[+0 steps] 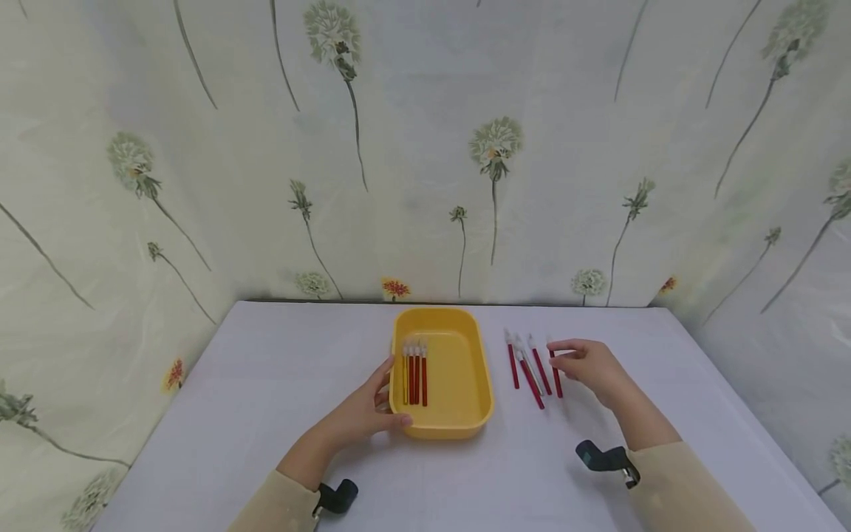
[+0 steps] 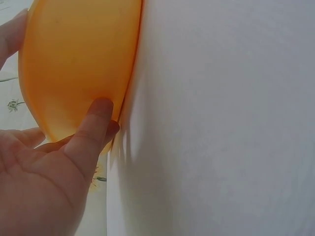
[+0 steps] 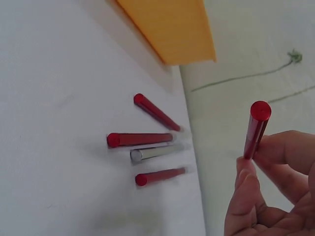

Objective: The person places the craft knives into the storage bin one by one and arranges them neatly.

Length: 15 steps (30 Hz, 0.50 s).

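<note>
**Right hand has a red pen, left hand has the tray**

Reading all three feeds from my end. Right hand (image 1: 588, 367): grasping one red pen (image 3: 255, 128), thumb and fingers pinching it near its far end. Pen's plain red end points back at my right wrist cam, well apart from the other pens in that view. From the head cam I can't tell if it touches the table.

Left hand (image 1: 366, 406): grasping the yellow tray (image 1: 459, 384) at its near-left corner, thumb on the near side, fingers along the left wall. Left wrist cam confirms digits against the outside wall.

In the tray I count four pens, side by side near the left wall, pale ends facing away from the person: one yellow pen (image 1: 405, 380) leftmost, then three red pens (image 1: 424, 384).

On the white table (image 1: 279, 384), right of the tray and just beside the right hand: three loose red pens (image 3: 147, 139) and one silver pen (image 3: 152, 153). Silver lies between two of the reds.

Beige sleeves (image 1: 685, 484) on both arms, black mounts (image 1: 601, 457) at both wrists. Dandelion-print backdrop (image 1: 412, 148) behind the table.
</note>
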Each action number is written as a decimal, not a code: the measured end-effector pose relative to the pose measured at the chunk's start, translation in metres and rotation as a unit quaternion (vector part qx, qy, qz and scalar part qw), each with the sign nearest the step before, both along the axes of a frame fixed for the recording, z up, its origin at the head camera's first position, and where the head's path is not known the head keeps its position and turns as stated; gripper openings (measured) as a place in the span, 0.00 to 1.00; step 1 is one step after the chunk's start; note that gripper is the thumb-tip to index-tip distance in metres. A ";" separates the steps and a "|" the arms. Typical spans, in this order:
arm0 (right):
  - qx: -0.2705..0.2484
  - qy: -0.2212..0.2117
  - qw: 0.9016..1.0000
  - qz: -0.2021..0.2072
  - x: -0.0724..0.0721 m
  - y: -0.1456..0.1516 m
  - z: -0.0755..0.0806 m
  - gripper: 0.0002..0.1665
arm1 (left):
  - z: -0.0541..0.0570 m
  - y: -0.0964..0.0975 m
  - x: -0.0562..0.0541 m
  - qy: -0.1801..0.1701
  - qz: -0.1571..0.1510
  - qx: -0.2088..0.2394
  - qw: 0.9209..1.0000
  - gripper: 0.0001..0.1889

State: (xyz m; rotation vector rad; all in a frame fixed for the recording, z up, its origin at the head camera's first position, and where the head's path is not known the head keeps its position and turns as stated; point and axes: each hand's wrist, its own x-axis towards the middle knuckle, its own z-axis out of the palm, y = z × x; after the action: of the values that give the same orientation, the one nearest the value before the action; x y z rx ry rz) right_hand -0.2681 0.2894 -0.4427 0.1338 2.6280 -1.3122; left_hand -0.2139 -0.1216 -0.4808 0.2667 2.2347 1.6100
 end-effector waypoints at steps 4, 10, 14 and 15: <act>-0.015 0.006 1.000 0.004 0.004 -0.008 0.008 0.27 | 0.001 0.000 0.000 -0.003 0.002 -0.001 1.000 0.61; -0.041 0.010 0.999 0.002 0.006 -0.021 0.011 0.27 | 0.001 0.001 0.000 -0.004 0.002 -0.004 1.000 0.60; -0.050 0.010 0.999 -0.001 0.007 -0.033 0.013 0.27 | 0.001 0.001 0.000 -0.001 0.001 -0.005 1.000 0.60; -0.052 0.011 0.999 -0.001 0.007 -0.036 0.014 0.26 | 0.002 0.001 0.000 -0.001 0.002 -0.005 1.000 0.60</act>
State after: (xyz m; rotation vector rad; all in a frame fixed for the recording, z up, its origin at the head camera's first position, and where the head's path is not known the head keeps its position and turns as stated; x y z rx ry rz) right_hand -0.2613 0.2536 -0.4288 0.1065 2.5719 -1.4542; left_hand -0.2136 -0.1211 -0.4791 0.2583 2.2426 1.5988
